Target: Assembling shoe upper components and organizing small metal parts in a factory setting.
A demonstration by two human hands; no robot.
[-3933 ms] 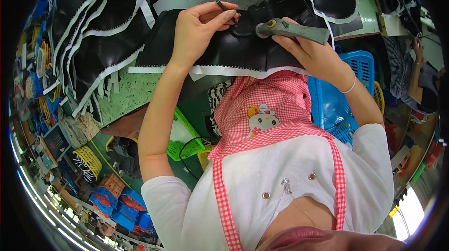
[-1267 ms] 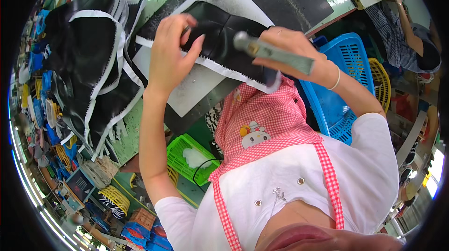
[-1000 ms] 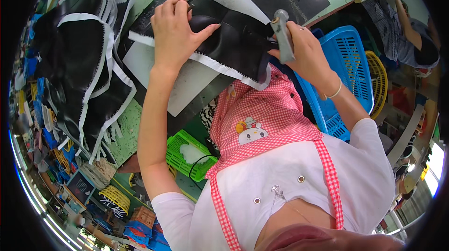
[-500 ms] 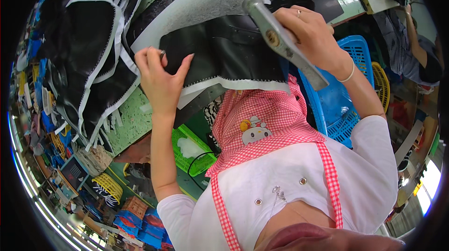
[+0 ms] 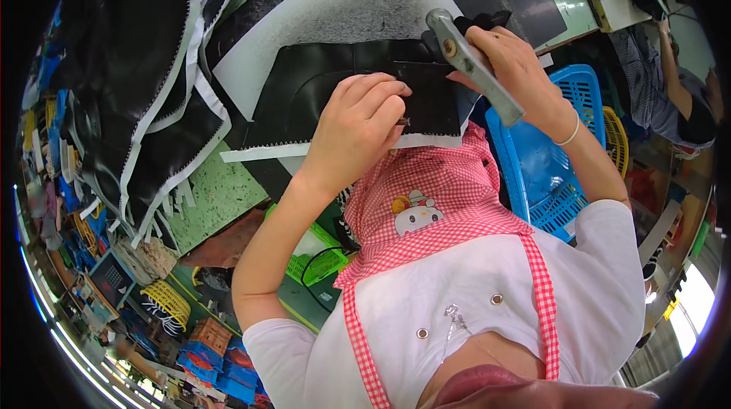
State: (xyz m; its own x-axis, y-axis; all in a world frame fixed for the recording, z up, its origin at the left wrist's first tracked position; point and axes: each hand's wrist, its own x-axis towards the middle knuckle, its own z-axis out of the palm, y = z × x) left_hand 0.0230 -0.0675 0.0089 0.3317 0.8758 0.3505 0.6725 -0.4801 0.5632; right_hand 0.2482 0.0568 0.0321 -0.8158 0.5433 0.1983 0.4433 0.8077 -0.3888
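Note:
A black leather-like sheet (image 5: 304,89) with a white edging strip and zigzag stitching lies on the work surface before me. My left hand (image 5: 358,123) is at the middle of its near edge, fingers curled and closed on the sheet; the thumb is mostly hidden. In my right hand (image 5: 518,74) is a hammer (image 5: 480,74), its grey metal head tilted above the sheet's right end. That hand's fingertips come close to the sheet; whether they touch it I cannot tell. Beneath the sheet is a white, dark-speckled board (image 5: 304,9).
Several black pieces with white edging (image 5: 152,51) are heaped at the left of the green table (image 5: 205,188). A blue basket (image 5: 582,97) stands by my right arm, with a yellow basket (image 5: 615,135) behind it. Lower down is a green basket (image 5: 316,260). Another person (image 5: 670,89) is at far right.
My left hand has moved right, from the sheet's left part to its middle. The sheet now spreads further left. My right hand and the hammer have shifted slightly right and nearer the sheet.

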